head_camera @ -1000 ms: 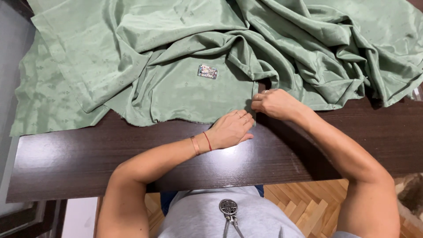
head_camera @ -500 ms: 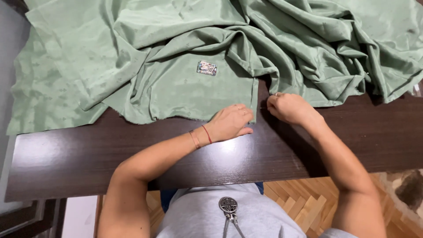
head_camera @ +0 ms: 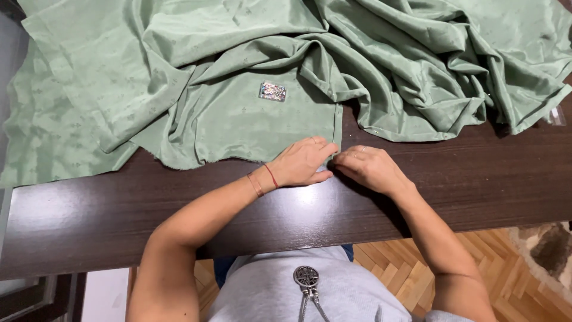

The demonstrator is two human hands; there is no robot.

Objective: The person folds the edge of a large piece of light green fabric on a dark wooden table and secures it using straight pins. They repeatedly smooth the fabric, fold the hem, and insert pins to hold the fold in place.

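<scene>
The person sits close to the dark wood table, and a round metal charm hangs on the grey top below the arms. Just past the table's near edge the two hands meet, almost touching each other. The left hand lies flat with its fingers bent down on the corner of the green cloth, pressing it onto the wood. A red string and a thin band go round that wrist. The right hand sits just beside it, knuckles up, its fingertips curled in at the same cloth corner. It looks like it pinches the hem there, but the fingers hide the pinch, so I cannot tell for sure.

From the hands the cloth's side hem runs straight away, up toward the far side. A little past the left hand, a small shiny packet lies on a flat part of the cloth. Further away from both hands the cloth piles up in big soft folds, most of them off past the right hand. Past the left hand it spreads wide and hangs over the table's end. Under the table, near the right elbow, there is a wood floor and a bit of a rug
</scene>
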